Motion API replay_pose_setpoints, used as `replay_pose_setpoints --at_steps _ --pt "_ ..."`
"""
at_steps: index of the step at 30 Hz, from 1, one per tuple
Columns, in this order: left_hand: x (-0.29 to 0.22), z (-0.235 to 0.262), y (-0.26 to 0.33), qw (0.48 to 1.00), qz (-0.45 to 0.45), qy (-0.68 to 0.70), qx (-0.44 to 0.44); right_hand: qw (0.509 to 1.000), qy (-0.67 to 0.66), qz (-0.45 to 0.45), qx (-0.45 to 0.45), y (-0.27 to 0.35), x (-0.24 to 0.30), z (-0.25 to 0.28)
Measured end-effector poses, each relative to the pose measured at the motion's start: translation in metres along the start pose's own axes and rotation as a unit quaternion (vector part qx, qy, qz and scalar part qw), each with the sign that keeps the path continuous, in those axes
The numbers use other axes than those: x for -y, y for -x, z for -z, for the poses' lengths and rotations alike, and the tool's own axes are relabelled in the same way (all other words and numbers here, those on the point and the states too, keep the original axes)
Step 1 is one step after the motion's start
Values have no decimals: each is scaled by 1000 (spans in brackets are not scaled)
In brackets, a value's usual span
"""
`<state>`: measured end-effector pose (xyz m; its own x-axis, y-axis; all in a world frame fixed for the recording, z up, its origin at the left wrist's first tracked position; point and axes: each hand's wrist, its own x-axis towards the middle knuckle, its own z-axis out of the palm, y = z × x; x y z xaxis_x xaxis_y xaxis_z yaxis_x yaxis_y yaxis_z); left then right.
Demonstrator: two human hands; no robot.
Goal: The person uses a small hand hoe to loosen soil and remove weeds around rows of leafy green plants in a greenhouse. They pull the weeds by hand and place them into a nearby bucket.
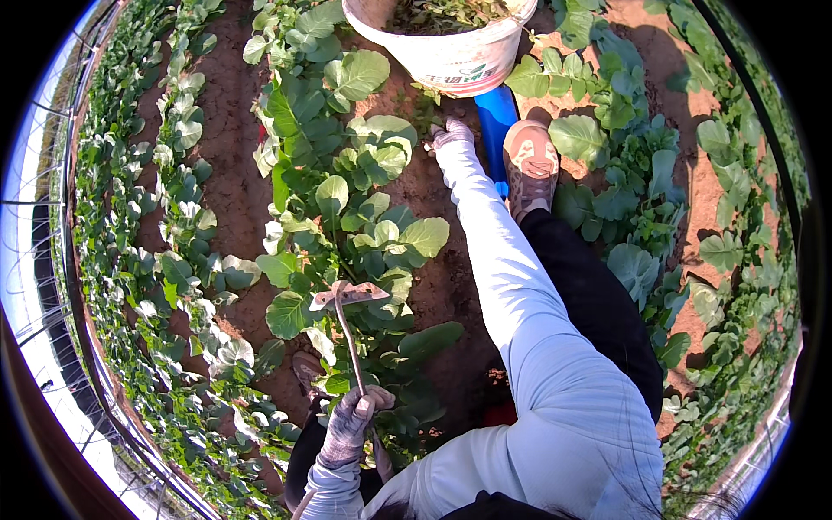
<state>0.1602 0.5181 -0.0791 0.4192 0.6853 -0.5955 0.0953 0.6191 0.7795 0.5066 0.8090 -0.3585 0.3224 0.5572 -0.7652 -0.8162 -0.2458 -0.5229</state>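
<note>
My left hand [351, 422], in a pale, soiled glove, is wrapped round the handle of a small hand hoe [349, 295]. The hoe's rusty blade is raised over the leafy green plants [381, 234]. My right arm stretches far forward. At its end my gloved right hand [451, 139] is low by the soil, its fingers curled, just beneath a tuft of small weeds [423, 111]. What its fingers hold, if anything, is hidden. Beyond this hand stands a white bucket [459, 61] with pulled greenery [446, 16] inside.
A blue plastic piece [496, 130] lies between the bucket and my right shoe [530, 165]. My left shoe [307, 371] is partly under leaves. Rows of leafy plants [620, 191] run on both sides with brown soil [230, 113] between. A dark hose or cable [752, 87] crosses the right.
</note>
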Motion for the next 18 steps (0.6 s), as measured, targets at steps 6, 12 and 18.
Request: replay_pose_setpoints --at_steps 6,12,18 --pt "-4 -2 -1 1000 15 -7 -1 995 -29 65 76 21 4 22" --pt "-8 -6 -2 1000 28 -14 -3 977 158 141 16 -11 -20 24" --pt "-8 -7 -1 1000 21 -10 -12 693 715 73 57 16 27 -23"
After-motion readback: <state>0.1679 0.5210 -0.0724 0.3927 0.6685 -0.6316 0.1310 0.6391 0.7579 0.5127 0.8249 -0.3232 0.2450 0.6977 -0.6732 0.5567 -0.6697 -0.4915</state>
